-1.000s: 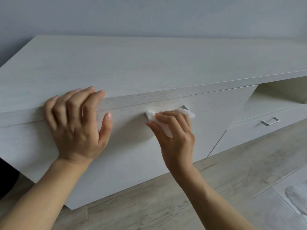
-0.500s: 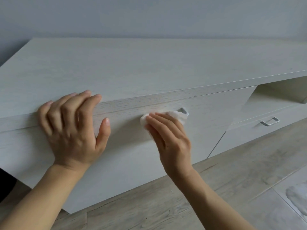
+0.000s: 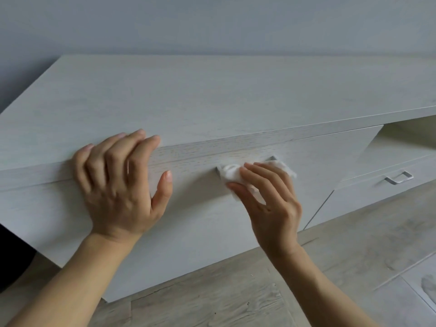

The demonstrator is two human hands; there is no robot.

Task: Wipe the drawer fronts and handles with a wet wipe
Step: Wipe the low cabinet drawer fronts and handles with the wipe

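A pale wood-grain drawer front fills the middle of the head view. My right hand pinches a white wet wipe around the drawer's metal handle, of which only the ends show. My left hand lies flat on the drawer front, fingers hooked over the top edge of the cabinet. It holds nothing. A second, lower drawer with a bare metal handle sits to the right.
A grey wall rises behind the cabinet. An open shelf recess lies above the right drawer. Light wood-look floor runs below, with pale tiles at the lower right. A dark shape sits at the far left.
My right hand has slid the wipe back and forth along the handle; now the wipe bunches at the handle's left end. My left hand stays on the cabinet edge.
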